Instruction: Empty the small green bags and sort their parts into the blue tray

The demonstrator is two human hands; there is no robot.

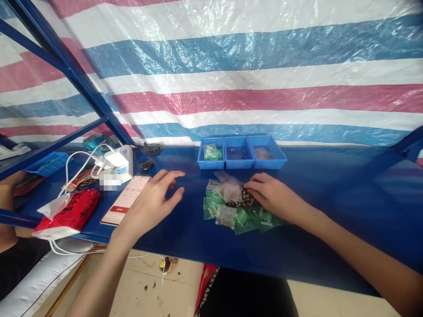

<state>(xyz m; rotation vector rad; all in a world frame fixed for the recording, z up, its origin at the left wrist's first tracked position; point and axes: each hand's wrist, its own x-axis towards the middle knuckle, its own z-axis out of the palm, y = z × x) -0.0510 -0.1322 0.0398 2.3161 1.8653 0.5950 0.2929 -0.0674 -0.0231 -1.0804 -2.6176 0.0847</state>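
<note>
A heap of small clear and green plastic bags (231,207) with tiny parts lies on the blue table (330,211). My right hand (274,196) rests on the heap's right side, fingers curled onto the bags and some dark small parts; whether it grips one I cannot tell. My left hand (153,200) hovers open above the table, fingers spread, just right of a phone (127,198) showing a timer. Behind the heap stand three blue bins: the left bin (210,158) holds green bags, the middle bin (238,157) a few dark parts, the right bin (266,157) something pale.
A white charger (120,164) with cables stands behind the phone. A red pack of tissues (68,213) lies at the left table edge. A striped tarpaulin (247,66) hangs behind, with blue frame bars (62,61) at the left. Another person's arm (8,193) shows at the far left.
</note>
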